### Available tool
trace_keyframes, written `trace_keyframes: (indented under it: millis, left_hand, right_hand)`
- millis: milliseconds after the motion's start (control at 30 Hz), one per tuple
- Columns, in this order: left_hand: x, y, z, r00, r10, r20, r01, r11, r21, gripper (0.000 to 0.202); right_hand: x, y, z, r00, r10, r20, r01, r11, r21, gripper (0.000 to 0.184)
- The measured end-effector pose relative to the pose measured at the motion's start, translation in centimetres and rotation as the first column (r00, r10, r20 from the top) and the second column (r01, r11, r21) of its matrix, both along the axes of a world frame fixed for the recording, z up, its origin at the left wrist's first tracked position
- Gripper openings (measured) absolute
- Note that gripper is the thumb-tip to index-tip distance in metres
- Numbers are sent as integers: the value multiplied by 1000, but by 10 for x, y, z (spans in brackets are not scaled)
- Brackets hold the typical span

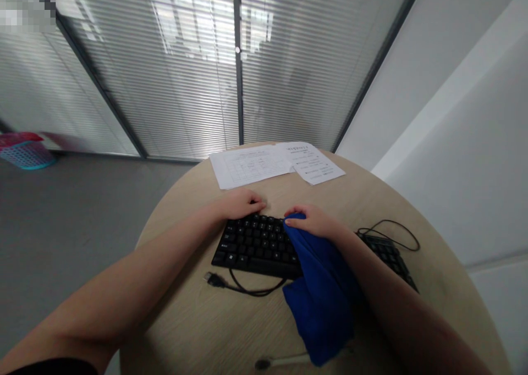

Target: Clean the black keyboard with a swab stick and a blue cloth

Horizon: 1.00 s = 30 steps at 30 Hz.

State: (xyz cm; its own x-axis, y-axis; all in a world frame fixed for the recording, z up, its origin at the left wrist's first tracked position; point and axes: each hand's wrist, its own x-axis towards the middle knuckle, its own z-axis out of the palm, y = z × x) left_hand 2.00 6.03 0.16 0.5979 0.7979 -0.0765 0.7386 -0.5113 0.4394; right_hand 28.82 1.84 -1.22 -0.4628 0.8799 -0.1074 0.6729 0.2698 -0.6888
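Note:
A black keyboard (259,243) lies on the round wooden table in front of me. At its far left edge rests my left hand (243,203), its fingers curled against the rim and holding it. My right hand (313,220) grips a blue cloth (322,287) at the keyboard's far side. The cloth drapes toward me over the keyboard's right part and hides it. A cable with a USB plug (215,279) lies at the keyboard's near edge. Partly under the cloth, close to me, is a thin brush-like stick with a dark end (264,363).
Two printed paper sheets (256,166) lie at the table's far side. Beyond my right forearm sits the keyboard's number-pad end (388,254), or a second keyboard, beside a looped black cable (406,229). A pink and blue basket (28,152) stands on the floor at left.

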Motion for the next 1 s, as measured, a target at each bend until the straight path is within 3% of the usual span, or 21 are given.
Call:
trace_keyframes:
  millis: [267, 567, 867, 1000]
  left_hand:
    - [-2, 2, -1, 1000, -5, -2, 5, 1000, -8, 44]
    - [0, -1, 3, 1000, -13, 16, 14, 1000, -2, 44]
    - [-2, 3, -2, 1000, -11, 14, 11, 1000, 3, 44]
    - [-2, 2, -1, 1000, -14, 16, 14, 1000, -13, 43]
  right_hand:
    - [7, 4, 9, 997, 70, -10, -71, 995, -72, 32]
    - [22, 4, 15, 977, 64, -204, -122, 950, -287, 47]
    - [17, 2, 14, 996, 77, -49, -83, 987, -139, 41]
    - [16, 2, 13, 996, 89, 0, -88, 984, -152, 34]
